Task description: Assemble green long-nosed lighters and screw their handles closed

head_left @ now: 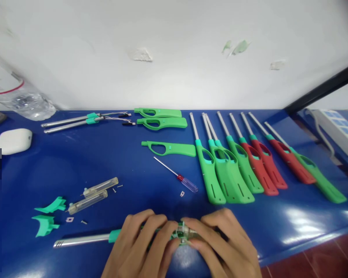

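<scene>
Close to the front edge, a green long-necked gas lighter (84, 241) lies with its metal tube pointing left. My left hand (143, 245) wraps over its handle, thumb and fingers closed on it. My right hand (224, 241) pinches the handle's right part, where clear and metallic inner parts show between my fingertips. Most of the handle is hidden under both hands. To the left are two teal triggers (46, 226), two clear gas tanks (88, 201), small screws (84, 222) and a small pinkish plate (70, 219). A screwdriver (188, 183) with a purple-and-red handle lies beyond my hands.
Several green and red assembled lighters (210, 175) line the right side. Three green handle shells (174, 149) lie mid-table, with two metal tubes with wires (72, 124) at back left. A white case (14, 141) and plastic bottle (31, 104) stand left; a power strip (342, 127) is far right.
</scene>
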`<control>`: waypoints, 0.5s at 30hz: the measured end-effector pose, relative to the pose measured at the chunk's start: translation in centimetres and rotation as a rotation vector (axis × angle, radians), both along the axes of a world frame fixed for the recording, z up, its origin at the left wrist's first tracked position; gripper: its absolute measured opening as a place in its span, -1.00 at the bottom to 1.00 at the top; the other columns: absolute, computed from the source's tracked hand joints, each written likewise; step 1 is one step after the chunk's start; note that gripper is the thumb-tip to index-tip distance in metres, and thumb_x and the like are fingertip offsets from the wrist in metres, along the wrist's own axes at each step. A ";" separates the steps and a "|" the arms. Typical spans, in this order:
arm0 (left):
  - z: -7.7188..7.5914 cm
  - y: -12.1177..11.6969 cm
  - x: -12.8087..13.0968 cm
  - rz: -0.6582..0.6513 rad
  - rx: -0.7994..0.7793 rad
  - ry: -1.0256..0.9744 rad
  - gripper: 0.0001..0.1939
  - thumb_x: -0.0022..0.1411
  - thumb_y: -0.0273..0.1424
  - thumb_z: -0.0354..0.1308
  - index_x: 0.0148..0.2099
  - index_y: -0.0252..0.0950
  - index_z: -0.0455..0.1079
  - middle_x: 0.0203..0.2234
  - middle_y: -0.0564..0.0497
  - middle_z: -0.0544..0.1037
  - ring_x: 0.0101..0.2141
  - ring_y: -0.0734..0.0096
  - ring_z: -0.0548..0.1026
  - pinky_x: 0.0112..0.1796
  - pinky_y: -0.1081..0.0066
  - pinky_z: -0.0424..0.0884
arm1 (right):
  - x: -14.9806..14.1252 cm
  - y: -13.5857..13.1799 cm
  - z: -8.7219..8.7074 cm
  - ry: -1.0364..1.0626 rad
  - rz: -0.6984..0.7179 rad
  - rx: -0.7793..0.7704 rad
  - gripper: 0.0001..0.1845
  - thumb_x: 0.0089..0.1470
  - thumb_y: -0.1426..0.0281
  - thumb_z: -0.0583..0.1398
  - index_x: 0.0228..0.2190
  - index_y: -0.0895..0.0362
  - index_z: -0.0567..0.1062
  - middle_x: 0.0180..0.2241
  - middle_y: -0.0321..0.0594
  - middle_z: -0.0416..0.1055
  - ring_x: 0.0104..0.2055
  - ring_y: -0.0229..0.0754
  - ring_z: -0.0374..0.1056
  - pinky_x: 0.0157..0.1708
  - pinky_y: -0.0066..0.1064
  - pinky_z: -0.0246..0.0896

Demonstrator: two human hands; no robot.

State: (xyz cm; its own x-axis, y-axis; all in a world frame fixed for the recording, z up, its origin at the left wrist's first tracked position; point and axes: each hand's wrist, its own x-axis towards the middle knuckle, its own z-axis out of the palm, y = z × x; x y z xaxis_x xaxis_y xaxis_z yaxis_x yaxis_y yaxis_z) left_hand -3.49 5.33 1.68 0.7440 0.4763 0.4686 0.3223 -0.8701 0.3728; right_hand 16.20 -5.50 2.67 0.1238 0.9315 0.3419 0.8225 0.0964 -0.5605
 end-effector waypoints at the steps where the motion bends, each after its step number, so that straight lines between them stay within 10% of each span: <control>1: 0.2 0.0 0.3 0.016 -0.010 -0.003 -0.75 0.64 -0.51 -0.01 0.02 -0.34 0.53 -0.19 -0.01 0.67 -0.08 0.21 0.49 -0.03 0.23 0.44 | 0.0 0.0 0.0 0.003 0.008 -0.004 -0.74 0.47 0.44 0.19 0.05 0.03 0.64 -0.28 -0.23 0.53 -0.29 -0.19 0.42 -0.27 -0.34 0.42; 15: 0.8 -0.1 -0.8 0.112 -0.073 0.027 -0.66 0.53 -0.61 0.06 0.24 -0.32 0.45 0.01 -0.10 0.58 0.07 0.11 0.44 0.05 0.12 0.44 | 0.7 0.1 -0.6 -0.037 0.055 0.065 -0.63 0.43 0.53 0.22 0.19 0.08 0.55 -0.17 -0.20 0.59 -0.23 -0.18 0.46 -0.20 -0.34 0.46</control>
State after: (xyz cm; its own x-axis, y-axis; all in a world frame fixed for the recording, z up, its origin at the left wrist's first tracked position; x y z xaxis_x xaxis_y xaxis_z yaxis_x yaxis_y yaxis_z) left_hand -4.28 5.20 2.51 0.6958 0.5894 0.4105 0.4270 -0.7989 0.4235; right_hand 16.88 -5.44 2.03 0.0598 0.9121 0.4055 0.8348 0.1770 -0.5213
